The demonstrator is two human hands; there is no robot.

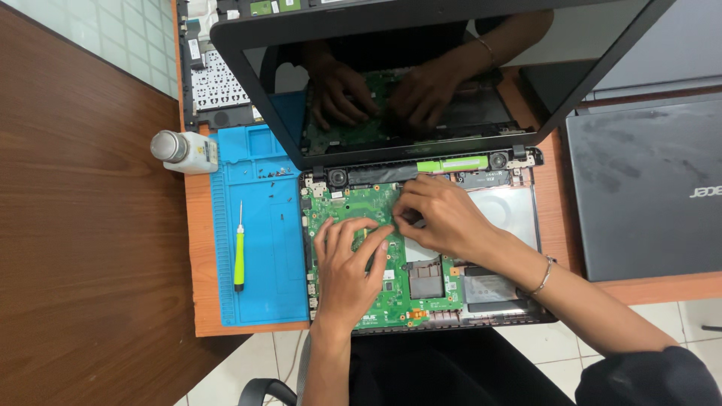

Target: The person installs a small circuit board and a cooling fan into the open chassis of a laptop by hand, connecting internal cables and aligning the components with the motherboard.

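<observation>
An opened laptop (421, 248) lies on the desk (199, 248) with its bottom shell bare and its dark screen (421, 68) tilted up at the far side, mirroring both hands. The green circuit board (353, 207) fills the left half of the shell, its long axis running from the hinge side toward the person. The left hand (347, 263) lies flat on the middle of the board, palm down, its fingers (353, 234) spread narrowly and pointing toward the hinges, pressing rather than gripping; nothing shows in its grasp. The right hand (444, 214) reaches in from the right, and its fingers (404, 210) are pinched close together right at the board's upper middle, just beyond the left fingertips, so the two hands all but meet there. Whether the pinch holds a small part, a cable or nothing is hidden by the fingers themselves. That spot lies just ahead of the left hand and directly under the right fingertips, so the right hand is the nearer one. A bracelet (543, 277) circles the right wrist. To the left of the laptop a blue work mat (259, 301) carries a green-handled screwdriver (239, 252), lying lengthwise and well apart from both hands, and a few loose screws (271, 173). A white bottle (184, 150) stands at the mat's far left corner. A second, closed grey laptop (647, 188) rests to the right.
</observation>
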